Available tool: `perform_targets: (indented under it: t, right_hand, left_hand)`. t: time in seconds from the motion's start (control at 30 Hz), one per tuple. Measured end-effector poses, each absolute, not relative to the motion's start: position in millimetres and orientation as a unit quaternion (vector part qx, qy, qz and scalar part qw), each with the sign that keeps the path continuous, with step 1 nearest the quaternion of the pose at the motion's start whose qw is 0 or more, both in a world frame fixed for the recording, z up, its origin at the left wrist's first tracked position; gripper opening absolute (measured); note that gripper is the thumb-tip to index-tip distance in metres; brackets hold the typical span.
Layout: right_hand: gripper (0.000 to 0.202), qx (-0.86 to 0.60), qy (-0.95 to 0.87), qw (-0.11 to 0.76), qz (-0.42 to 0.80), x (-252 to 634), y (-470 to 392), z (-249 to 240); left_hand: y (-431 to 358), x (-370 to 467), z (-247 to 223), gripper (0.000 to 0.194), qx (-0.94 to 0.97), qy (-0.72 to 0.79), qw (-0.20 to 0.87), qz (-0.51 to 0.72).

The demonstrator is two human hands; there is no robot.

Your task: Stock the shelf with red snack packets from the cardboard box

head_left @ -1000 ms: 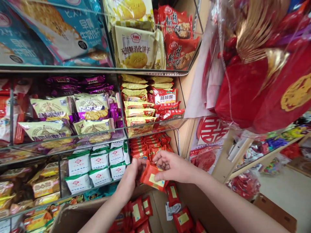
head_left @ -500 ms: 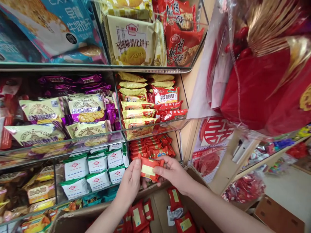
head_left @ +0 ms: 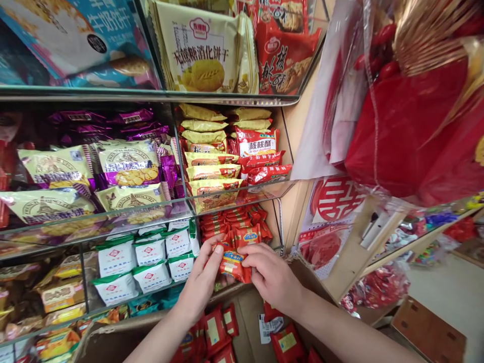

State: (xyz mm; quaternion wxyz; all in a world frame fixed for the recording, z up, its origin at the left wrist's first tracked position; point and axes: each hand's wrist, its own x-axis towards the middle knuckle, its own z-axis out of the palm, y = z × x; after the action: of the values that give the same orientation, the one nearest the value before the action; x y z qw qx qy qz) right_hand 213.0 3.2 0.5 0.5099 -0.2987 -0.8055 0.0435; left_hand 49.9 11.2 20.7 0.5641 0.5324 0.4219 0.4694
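Observation:
A small red snack packet [head_left: 231, 263] with a blue and yellow label is held between my two hands. My left hand [head_left: 206, 269] grips its left end, thumb on the front. My right hand [head_left: 270, 272] pinches the right end, fingers curled in. Just behind the hands, rows of matching red packets [head_left: 245, 236] fill the bottom shelf compartment. Below them an open cardboard box [head_left: 247, 322] holds more loose red packets [head_left: 217, 330], several with a pale panel facing up.
White and green packets [head_left: 151, 277] stand left of my left hand. Yellow and red walnut-cookie packs [head_left: 215, 189] sit behind a clear shelf edge [head_left: 242, 196] above my hands. Red decorations in plastic [head_left: 412, 136] hang at the right. A wooden side panel [head_left: 295, 217] bounds the shelves.
The packet has been turned over, from its pale panel to its blue and yellow label. My right-hand fingers have curled in more. The view has shifted slightly.

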Motion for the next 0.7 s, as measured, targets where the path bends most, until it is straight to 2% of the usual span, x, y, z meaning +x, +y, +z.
perform_targets:
  t: [0.1,0.2,0.3,0.37,0.43,0.57,0.7]
  right_hand:
    - [0.028,-0.307,-0.793,0.525,0.037,212.6,2.8,-1.3]
    - [0.024,-0.353,-0.738,0.568,0.092,210.8,2.3,-0.5]
    - [0.019,-0.403,-0.647,0.585,0.278,207.5,3.3,1.8]
    - [0.028,-0.406,-0.579,0.565,0.426,205.5,5.5,3.1]
    - [0.034,-0.399,-0.523,0.549,0.515,204.7,8.4,3.5]
    - [0.027,-0.397,-0.457,0.561,0.565,207.4,12.6,2.2]
    - [0.027,-0.38,-0.43,0.568,0.591,210.8,12.9,3.7]
  left_hand:
    - [9.1,50.9,22.4,0.055,0.516,0.407,0.567,0.497]
    - [9.6,50.9,21.2,0.064,0.514,0.389,0.576,0.502]
    - [12.3,49.5,17.9,0.066,0.512,0.387,0.575,0.509]
    - [14.2,48.7,15.7,0.063,0.518,0.386,0.573,0.505]
    - [15.4,48.4,14.0,0.055,0.528,0.382,0.577,0.492]
    - [15.3,48.2,12.9,0.041,0.531,0.368,0.597,0.475]
    - [13.9,48.8,14.0,0.04,0.522,0.362,0.613,0.47]
